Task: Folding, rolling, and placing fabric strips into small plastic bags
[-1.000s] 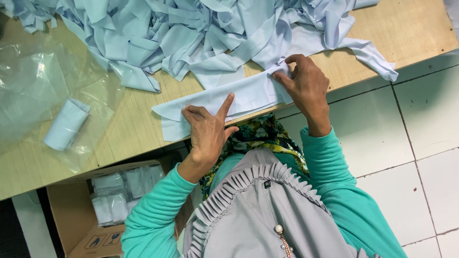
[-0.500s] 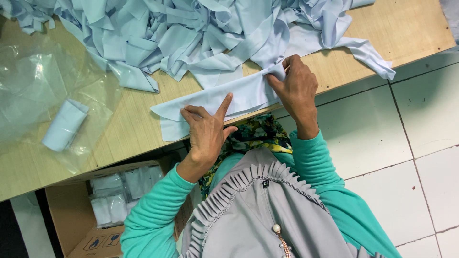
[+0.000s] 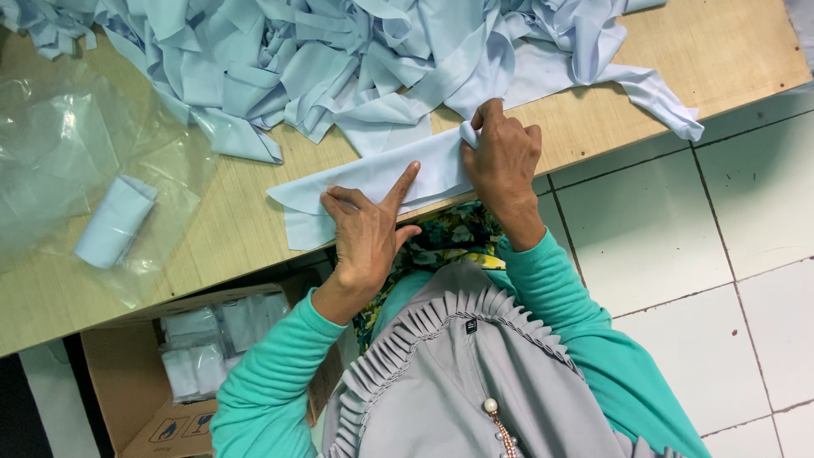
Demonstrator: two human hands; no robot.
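Cloth strip point(image 3: 373, 182), pale blue and long, lies flat near the edge of the wooden table point(image 3: 729, 59), and both hands are on it.

Far to the left sits a clear plastic bag point(image 3: 51, 170) on the table. One rolled-up blue piece point(image 3: 114, 222) lies on it, so at least one piece looks done. Under the table edge is a brown cardboard box point(image 3: 153, 416). It has small bagged blue bundles point(image 3: 208, 343) inside, so more work looks finished and packed away.

Next comes the left hand point(image 3: 366, 237). It lies flat and open on the cloth strip, with one finger pointing along it. It presses the strip down and grips nothing.

Then comes the right hand point(image 3: 502, 157). Its fingers are curled shut on the right end of the cloth strip, and a small fold of the cloth sticks up by the fingertips. It looks to me like this end is just starting to be folded or rolled, so this piece is only begun.

Along the top of the table is a big messy pile of blue strips point(image 3: 339, 59). One loose end point(image 3: 661, 97) trails to the right, near the white tiled floor point(image 3: 721, 254). The pile is large, so I judge that a lot is left to do.
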